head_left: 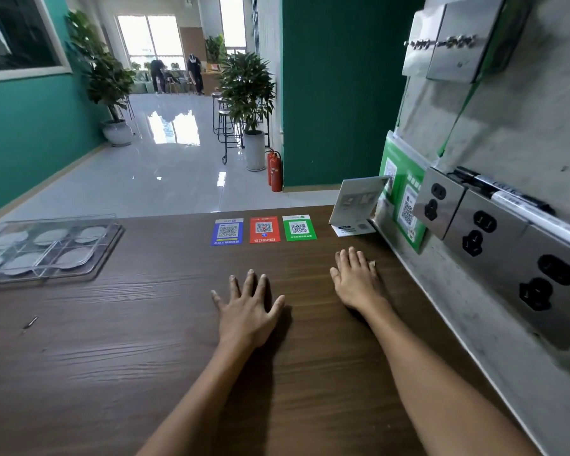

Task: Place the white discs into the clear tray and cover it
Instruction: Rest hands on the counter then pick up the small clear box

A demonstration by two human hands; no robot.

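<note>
**Both hands flat on bench, tray covered at far left**

Left hand (248, 307) palm-down on the dark wood-grain bench (145, 357), fingers straight and spread, holding nothing. Right hand (356, 281) likewise flat just beside it to the right, fingers straight and close together, holding nothing, close to the marble-look wall panel (507, 133).

Clear tray (43, 250) well apart from both hands, at the bench's far left edge, with a clear lid (53, 222) resting on top. White discs (74, 256) inside, one per compartment, in two rows under the lid; left end of the tray cut off by the frame.

Beyond the hands, flat on the bench in a row: blue QR card (227, 231), red QR card (264, 229), green QR card (299, 227). Small white stand-up sign (356, 202) to their right, against the wall. Metal socket plates (494, 232) along the wall, black marker (514, 195) lying on top of them.
</note>
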